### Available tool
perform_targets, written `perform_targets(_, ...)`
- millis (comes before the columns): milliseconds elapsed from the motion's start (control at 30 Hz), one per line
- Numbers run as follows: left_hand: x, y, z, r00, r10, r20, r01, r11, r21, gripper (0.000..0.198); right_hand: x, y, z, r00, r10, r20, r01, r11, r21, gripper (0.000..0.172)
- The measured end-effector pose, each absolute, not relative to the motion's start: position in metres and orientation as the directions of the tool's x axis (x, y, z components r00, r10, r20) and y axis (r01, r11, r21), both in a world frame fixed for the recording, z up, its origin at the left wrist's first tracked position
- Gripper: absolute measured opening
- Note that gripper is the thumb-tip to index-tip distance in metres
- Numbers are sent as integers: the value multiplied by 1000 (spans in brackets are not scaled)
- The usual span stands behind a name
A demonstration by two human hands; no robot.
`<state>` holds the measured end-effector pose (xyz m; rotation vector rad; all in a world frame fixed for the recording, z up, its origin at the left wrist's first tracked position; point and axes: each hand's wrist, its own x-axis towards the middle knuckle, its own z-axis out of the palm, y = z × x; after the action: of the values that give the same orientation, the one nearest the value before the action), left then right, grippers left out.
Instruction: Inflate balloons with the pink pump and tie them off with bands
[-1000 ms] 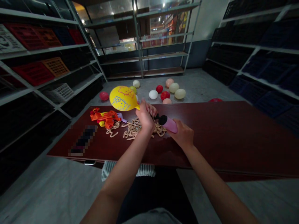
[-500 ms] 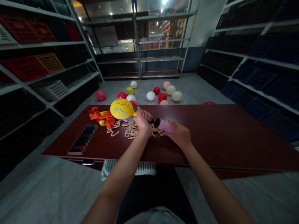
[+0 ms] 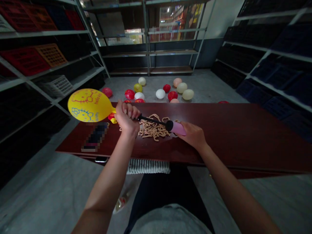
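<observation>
My left hand [image 3: 126, 116] is closed in a fist around the neck of a yellow balloon [image 3: 89, 105] with cartoon drawings and the tip of a hand pump. The balloon sticks out to the left, over the table's left end. My right hand [image 3: 193, 135] grips the pink barrel of the pump [image 3: 177, 127]; its thin black rod is drawn out between my two hands. Both hands hover just above a dark red table [image 3: 231, 136], over a heap of limp beige balloons [image 3: 153, 128].
Several inflated red, white, yellow and peach balloons [image 3: 161, 92] lie on the floor beyond the table. A blurred dark object [image 3: 95, 140] sits on the table's left part. Metal shelving with crates [image 3: 31, 58] lines both sides and the back.
The balloon has grown larger and moved left with my left hand. The pump rod is now pulled out long between my hands; the view shifted slightly.
</observation>
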<state>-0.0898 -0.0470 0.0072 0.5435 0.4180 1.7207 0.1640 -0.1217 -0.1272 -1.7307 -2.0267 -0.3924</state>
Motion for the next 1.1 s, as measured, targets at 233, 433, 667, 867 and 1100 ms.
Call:
perform_targets(233, -39, -60, 24, -237, 943, 232, -763, -329, 556, 61, 177, -122, -131, 102, 800, 591, 971, 48, -232, 40)
perform_targets(433, 18, -55, 7, -187, 943, 276, -731, -321, 603, 62, 178, -118, -133, 153, 735, 661, 959, 52, -279, 42)
perform_targets(667, 71, -57, -35, -82, 969, 232, -772, -209, 600, 59, 180, -116, -135, 162, 661, 733, 968, 39, -250, 42)
perform_targets(867, 40, -47, -39, -79, 992, 103, -776, -126, 617, 60, 170, -117, -132, 10, 714, 700, 992, 82, -98, 38)
perform_targets(1100, -27, -37, -37, -122, 992, 32, -829, -119, 547, 53, 166, -119, -131, -163, 735, 658, 984, 173, 50, 42)
